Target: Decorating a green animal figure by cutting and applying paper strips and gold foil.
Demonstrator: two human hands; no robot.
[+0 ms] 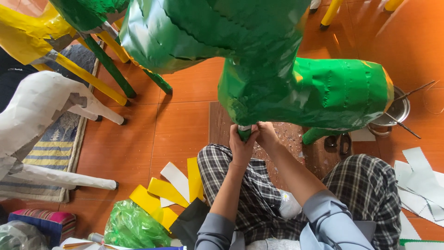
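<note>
Left hand [241, 147]: closed around green leg [244, 134] of the green paper figure [314, 90].
Right hand [267, 135]: fingers curled, pressing same leg.
Nearby: scissors [337, 142], metal bowl [398, 110].

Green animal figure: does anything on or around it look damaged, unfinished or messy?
On the green figure, the leg gripped by the left hand and right hand shows a bare white patch at its top. Small scraps litter the board beneath.
</note>
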